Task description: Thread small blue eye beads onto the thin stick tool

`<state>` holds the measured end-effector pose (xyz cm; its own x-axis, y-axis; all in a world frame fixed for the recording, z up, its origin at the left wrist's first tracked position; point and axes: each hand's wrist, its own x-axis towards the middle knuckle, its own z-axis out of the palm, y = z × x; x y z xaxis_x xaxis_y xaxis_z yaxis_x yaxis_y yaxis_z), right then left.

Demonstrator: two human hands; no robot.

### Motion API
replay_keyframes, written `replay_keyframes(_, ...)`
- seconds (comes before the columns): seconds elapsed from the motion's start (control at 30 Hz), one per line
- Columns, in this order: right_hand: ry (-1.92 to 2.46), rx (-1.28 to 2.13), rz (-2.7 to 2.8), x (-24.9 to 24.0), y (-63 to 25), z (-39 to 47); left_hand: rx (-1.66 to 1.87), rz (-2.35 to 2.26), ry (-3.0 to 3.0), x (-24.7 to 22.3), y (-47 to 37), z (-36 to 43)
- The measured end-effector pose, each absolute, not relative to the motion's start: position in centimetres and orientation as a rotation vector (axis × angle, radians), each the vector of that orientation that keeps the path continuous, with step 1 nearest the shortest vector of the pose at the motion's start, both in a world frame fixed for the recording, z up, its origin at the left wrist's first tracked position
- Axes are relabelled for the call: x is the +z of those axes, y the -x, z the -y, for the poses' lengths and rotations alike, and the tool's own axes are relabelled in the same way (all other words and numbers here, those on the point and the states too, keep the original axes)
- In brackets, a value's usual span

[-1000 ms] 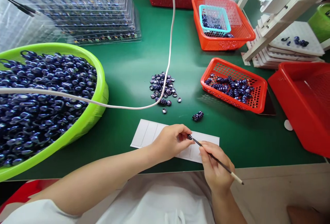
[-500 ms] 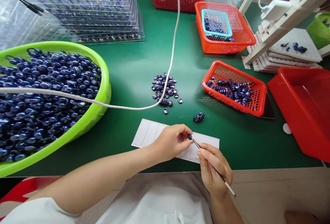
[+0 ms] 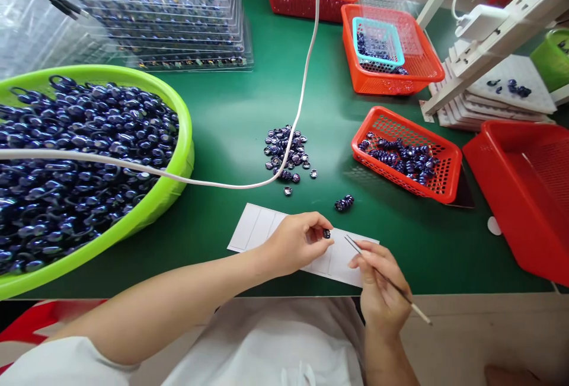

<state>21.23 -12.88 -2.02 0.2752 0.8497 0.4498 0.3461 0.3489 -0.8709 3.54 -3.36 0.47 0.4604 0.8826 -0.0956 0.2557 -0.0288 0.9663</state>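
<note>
My left hand (image 3: pixel 296 243) is closed in a pinch on a small dark shiny bead (image 3: pixel 327 233), held at the fingertips over a white ruled paper strip (image 3: pixel 255 226). To its right, my right hand (image 3: pixel 384 282) grips slim tweezers (image 3: pixel 353 245) like a pen. Two thin prongs show at their front, apart from the bead, and a pale tail sticks out behind the hand. Just beyond the paper lies a short stacked row of dark beads (image 3: pixel 344 203). Farther off is a loose pile of similar glossy pieces (image 3: pixel 284 146).
A big green basket (image 3: pixel 186 137) heaped with dark glossy pieces fills the left. Stacked clear trays (image 3: pixel 240 48) stand behind it. Red baskets (image 3: pixel 453 178) and a red bin (image 3: pixel 511 208) line the right. A white cable (image 3: pixel 231 186) hangs across the view.
My right hand has drawn back to the right, and the tweezers' tips have come away from the bead. My left hand keeps its pinch in nearly the same place.
</note>
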Motion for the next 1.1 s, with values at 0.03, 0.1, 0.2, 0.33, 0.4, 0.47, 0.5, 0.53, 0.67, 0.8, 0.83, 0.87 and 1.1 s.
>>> replay_keyframes(0.03,1.234,0.511,1.253,-2.07,-21.21,12.85,0.683,-1.024,-1.566,0.38,-3.51,3.39)
replay_keyframes(0.1,1.264,0.548,1.219,-2.21,-21.17,12.91,0.688,-1.017,-1.597,0.23,-3.46,3.48)
replay_keyframes(0.2,1.342,0.566,1.263,-2.48,-21.16,13.24,0.690,-1.011,-1.661,0.10,-3.44,3.60)
replay_keyframes(0.33,1.378,0.545,1.333,-2.50,-21.21,13.40,0.694,-1.007,-1.715,0.03,-3.47,3.65)
replay_keyframes(0.4,1.383,0.535,1.356,-2.32,-21.21,13.28,0.699,-1.008,-1.729,0.04,-3.48,3.64)
replay_keyframes(0.47,1.404,0.529,1.372,-2.12,-21.18,13.14,0.699,-1.008,-1.742,0.08,-3.48,3.65)
replay_keyframes(0.5,1.417,0.531,1.379,-2.05,-21.16,13.10,0.699,-1.008,-1.750,0.10,-3.48,3.66)
replay_keyframes(0.53,1.428,0.531,1.382,-2.00,-21.13,13.07,0.701,-1.008,-1.757,0.13,-3.48,3.67)
replay_keyframes(0.67,1.451,0.521,1.391,-1.98,-21.06,13.07,0.704,-1.001,-1.794,0.24,-3.50,3.74)
replay_keyframes(0.8,1.468,0.506,1.376,-1.94,-20.98,13.01,0.695,-0.996,-1.825,0.25,-3.53,3.75)
replay_keyframes(0.83,1.476,0.506,1.367,-1.91,-20.95,12.98,0.691,-0.993,-1.837,0.23,-3.52,3.75)
replay_keyframes(0.87,1.484,0.506,1.356,-1.88,-20.92,12.95,0.685,-0.988,-1.851,0.20,-3.52,3.76)
replay_keyframes(1.1,1.434,0.511,1.300,-1.93,-20.80,13.05,0.681,-0.994,-1.849,0.13,-3.50,3.81)
